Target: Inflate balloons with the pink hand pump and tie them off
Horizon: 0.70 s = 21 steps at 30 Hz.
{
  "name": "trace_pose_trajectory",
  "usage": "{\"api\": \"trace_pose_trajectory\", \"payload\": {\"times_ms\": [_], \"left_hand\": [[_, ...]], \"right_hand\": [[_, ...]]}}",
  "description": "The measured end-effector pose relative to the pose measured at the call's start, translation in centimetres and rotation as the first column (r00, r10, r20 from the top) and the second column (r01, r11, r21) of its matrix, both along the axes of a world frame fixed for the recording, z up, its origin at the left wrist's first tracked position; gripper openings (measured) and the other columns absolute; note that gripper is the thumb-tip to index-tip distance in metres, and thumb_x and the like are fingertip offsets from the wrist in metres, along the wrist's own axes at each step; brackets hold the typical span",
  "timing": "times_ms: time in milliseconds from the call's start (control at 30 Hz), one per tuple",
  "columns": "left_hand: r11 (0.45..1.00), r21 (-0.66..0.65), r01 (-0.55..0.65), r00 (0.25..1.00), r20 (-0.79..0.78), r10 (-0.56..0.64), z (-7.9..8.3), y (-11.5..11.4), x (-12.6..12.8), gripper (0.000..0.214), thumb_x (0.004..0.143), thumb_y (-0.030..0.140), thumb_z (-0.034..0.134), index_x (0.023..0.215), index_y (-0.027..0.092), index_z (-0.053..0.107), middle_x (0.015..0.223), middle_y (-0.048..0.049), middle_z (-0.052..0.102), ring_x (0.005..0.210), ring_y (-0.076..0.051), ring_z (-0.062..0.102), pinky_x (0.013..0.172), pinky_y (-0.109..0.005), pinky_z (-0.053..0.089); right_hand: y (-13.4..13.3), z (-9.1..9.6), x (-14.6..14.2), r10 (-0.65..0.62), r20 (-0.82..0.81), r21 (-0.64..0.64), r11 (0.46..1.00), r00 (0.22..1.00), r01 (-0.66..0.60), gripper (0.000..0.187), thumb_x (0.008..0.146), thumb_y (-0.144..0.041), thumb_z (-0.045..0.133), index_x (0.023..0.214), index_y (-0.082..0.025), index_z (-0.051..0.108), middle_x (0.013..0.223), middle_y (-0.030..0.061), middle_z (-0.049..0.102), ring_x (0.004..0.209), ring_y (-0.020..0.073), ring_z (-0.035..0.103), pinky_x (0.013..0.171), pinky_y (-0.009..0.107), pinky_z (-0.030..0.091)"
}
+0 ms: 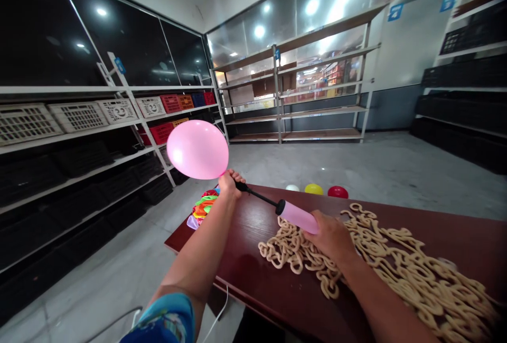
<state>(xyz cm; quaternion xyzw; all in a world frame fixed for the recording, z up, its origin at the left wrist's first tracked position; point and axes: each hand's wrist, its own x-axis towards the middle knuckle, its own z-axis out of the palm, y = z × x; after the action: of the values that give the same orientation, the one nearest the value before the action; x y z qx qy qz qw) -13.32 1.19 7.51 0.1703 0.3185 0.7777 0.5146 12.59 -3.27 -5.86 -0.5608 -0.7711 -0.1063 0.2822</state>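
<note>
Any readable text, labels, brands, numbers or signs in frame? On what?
"4": blue sign on the pale wall.
Too blurred: far-right blue sign; blue tags on the center rack and left rack.
Too small: edge labels, white crate's mark.
None seen on pink balloon or hand pump.

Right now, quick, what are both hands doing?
Left hand: closed around the black end of the pump, at the neck of the pink balloon.
Right hand: closed, holding the pump's pink tube.
</note>
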Motion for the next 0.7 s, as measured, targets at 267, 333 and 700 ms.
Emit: {"api": "trace_pose_trajectory", "payload": {"times_ms": [267, 333, 700], "left_hand": [[0.994, -0.034, 0.103, 0.995, 0.022, -0.102, -4.0, -0.2, 6.6, 0.018, 0.068, 0.007, 0.038, 0.060, 0.019, 0.028, 0.050, 0.0065, 0.018, 0.035, -0.006, 0.023, 0.038, -0.021, 0.024], [0.994, -0.037, 0.104, 0.994, 0.028, -0.103, -4.2, -0.3, 6.9, 0.017, 0.068, 0.007, 0.038, 0.060, 0.019, 0.029, 0.050, 0.0064, 0.018, 0.035, -0.006, 0.023, 0.038, -0.021, 0.024], [0.999, -0.025, 0.034, 0.999, -0.021, -0.034, -0.2, -0.5, 1.5, 0.017, 0.066, 0.005, 0.037, 0.061, 0.019, 0.028, 0.049, 0.0066, 0.018, 0.034, -0.007, 0.024, 0.039, -0.022, 0.025]], "right_hand": [[-0.4, -0.2, -0.6, 0.004, -0.032, -0.059, 0.998, 0.999, -0.006, 0.030, 0.069, -0.039, 0.060, 0.092, -0.020, 0.055, 0.082, 0.0052, 0.063, 0.073, 0.0209, 0.057, 0.066, 0.030, 0.034], [-0.4, -0.1, -0.6, 0.011, -0.040, -0.063, 0.998, 0.999, -0.013, 0.030, 0.069, -0.037, 0.061, 0.094, -0.021, 0.056, 0.082, 0.0048, 0.063, 0.074, 0.0210, 0.057, 0.067, 0.030, 0.034], [-0.2, 0.5, -0.2, 0.061, -0.072, -0.089, 0.994, 0.996, -0.067, 0.028, 0.067, -0.032, 0.062, 0.092, -0.021, 0.055, 0.085, 0.0032, 0.063, 0.080, 0.0189, 0.058, 0.071, 0.028, 0.034]]}}
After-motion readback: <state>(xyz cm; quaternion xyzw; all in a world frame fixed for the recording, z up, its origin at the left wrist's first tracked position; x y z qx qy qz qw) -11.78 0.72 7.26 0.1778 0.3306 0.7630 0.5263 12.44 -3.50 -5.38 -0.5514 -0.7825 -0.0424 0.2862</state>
